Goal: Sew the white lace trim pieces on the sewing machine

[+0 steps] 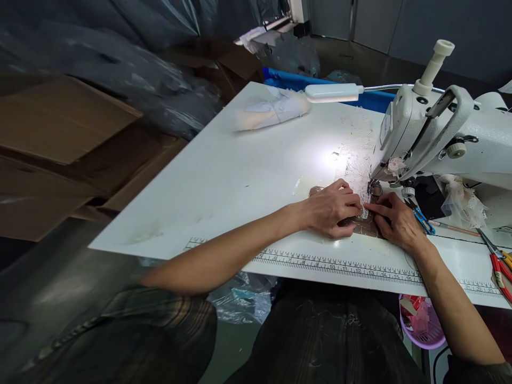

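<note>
White lace (pixel 359 169) lies on the sewing table and runs toward me under the needle area of a white sewing machine (pixel 412 122). My left hand (pixel 334 209) rests on the left side of the lace's near end, fingers bent and pressing down. On the other side, my right hand (pixel 394 220) touches the lace edge with its index finger stretched out and its fingers apart. Brown material (pixel 367 228) shows flat between the hands, just in front of the presser foot. A lamp (pixel 334 93) lights the lace beyond the hands.
Blue snips (pixel 424 220) and red-handled scissors (pixel 498 269) lie to the right, near a lace scrap (pixel 466 202). A wrapped bundle (pixel 276 111) sits at the table's back. Below the front edge is a purple basket (pixel 430 341); cardboard boxes (pixel 60 122) stand left.
</note>
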The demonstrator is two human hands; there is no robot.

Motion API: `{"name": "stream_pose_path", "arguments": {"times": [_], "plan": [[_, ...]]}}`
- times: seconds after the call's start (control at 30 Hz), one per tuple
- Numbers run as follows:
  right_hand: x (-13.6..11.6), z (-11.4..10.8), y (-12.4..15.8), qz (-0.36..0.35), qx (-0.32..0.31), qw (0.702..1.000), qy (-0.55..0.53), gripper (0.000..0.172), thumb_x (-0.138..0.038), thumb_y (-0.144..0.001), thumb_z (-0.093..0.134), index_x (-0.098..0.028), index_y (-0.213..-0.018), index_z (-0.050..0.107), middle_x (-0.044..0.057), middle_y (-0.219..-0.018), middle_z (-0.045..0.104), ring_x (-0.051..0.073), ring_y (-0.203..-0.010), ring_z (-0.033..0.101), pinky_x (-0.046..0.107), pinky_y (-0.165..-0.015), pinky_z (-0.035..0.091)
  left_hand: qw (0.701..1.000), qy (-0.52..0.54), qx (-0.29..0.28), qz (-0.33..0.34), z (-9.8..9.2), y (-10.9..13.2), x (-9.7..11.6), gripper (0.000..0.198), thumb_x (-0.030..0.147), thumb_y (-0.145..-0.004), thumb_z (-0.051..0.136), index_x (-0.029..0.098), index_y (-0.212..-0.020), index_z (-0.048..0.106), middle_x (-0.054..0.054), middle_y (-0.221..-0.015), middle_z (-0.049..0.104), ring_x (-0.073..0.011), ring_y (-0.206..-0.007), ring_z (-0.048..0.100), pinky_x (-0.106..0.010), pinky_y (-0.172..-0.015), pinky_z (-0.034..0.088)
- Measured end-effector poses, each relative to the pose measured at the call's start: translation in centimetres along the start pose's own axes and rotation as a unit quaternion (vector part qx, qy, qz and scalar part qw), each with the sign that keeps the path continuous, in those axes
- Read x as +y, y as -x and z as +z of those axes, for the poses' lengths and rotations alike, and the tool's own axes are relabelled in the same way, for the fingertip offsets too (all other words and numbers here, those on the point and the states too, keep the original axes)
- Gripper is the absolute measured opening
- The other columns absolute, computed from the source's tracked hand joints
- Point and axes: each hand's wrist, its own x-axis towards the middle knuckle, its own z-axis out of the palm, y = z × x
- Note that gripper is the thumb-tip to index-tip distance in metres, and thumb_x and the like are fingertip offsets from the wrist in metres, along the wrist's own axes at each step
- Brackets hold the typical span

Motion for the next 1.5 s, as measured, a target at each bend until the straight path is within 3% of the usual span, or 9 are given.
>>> {"name": "stream_pose_path", "arguments": {"times": [0.13, 0.37, 0.53, 0.8, 1.13, 1.5], "plan": [[-0.1, -0.2, -0.1, -0.016, -0.002, 1.000, 0.007, 0.036, -0.022, -0.093, 0.047, -0.025, -0.118, 0.073, 0.010, -0.104, 0.061, 0.019, -0.083, 0.059, 0.036, -0.075, 0.056, 1.000, -0.008, -0.017, 0.019, -0.3, -0.7, -0.2, 0.021, 0.029, -0.080, 0.054, 0.020, -0.084, 0.072, -0.005, -0.089, 0.073, -0.0181, -0.074, 0.059, -0.043, -0.098, 0.038], [-0.6, -0.6, -0.3, -0.014, -0.002, 1.000, 0.023, 0.035, -0.021, -0.094, 0.046, -0.023, -0.117, 0.073, 0.011, -0.103, 0.062, 0.020, -0.084, 0.061, 0.037, -0.075, 0.058, 0.998, 0.060, -0.007, 0.021, -0.3, -1.6, -1.5, 0.015, 0.029, -0.078, 0.059, 0.022, -0.070, 0.070, -0.001, -0.074, 0.069, -0.0152, -0.065, 0.056, -0.032, -0.075, 0.045], [-0.8, -0.9, -0.5, -0.004, -0.023, 0.999, 0.041, 0.036, -0.021, -0.095, 0.045, -0.023, -0.119, 0.072, 0.011, -0.104, 0.062, 0.021, -0.085, 0.063, 0.038, -0.076, 0.058, 0.997, 0.067, 0.023, 0.013, 0.0, -1.2, -1.3, 0.017, 0.030, -0.080, 0.059, 0.021, -0.074, 0.072, -0.001, -0.078, 0.071, -0.0147, -0.066, 0.057, -0.035, -0.084, 0.045], [-1.3, -1.0, -0.7, 0.037, -0.054, 0.994, 0.083, 0.040, -0.020, -0.094, 0.043, -0.023, -0.124, 0.068, 0.011, -0.107, 0.061, 0.019, -0.081, 0.063, 0.032, -0.071, 0.056, 0.999, 0.031, -0.018, -0.007, -0.2, -0.9, -1.1, 0.019, 0.030, -0.082, 0.057, 0.022, -0.087, 0.073, -0.003, -0.092, 0.074, -0.0173, -0.076, 0.061, -0.039, -0.097, 0.041], [-1.0, 0.0, -1.0, 0.063, -0.043, 0.992, 0.097, 0.042, -0.024, -0.094, 0.041, -0.024, -0.128, 0.065, 0.011, -0.102, 0.060, 0.018, -0.074, 0.060, 0.029, -0.059, 0.051, 1.000, -0.004, -0.016, -0.013, 0.2, -0.6, -1.2, 0.027, 0.033, -0.083, 0.053, 0.020, -0.097, 0.072, -0.007, -0.097, 0.072, -0.0213, -0.082, 0.063, -0.046, -0.102, 0.039], [-1.1, -0.4, -1.0, 0.070, -0.045, 0.993, 0.084, 0.042, -0.024, -0.094, 0.041, -0.022, -0.131, 0.063, 0.012, -0.105, 0.060, 0.020, -0.077, 0.062, 0.033, -0.064, 0.056, 0.999, -0.042, -0.017, -0.016, 0.5, -0.7, -1.5, 0.033, 0.036, -0.086, 0.052, 0.017, -0.105, 0.071, -0.010, -0.106, 0.070, -0.0226, -0.084, 0.064, -0.049, -0.102, 0.041]]}}
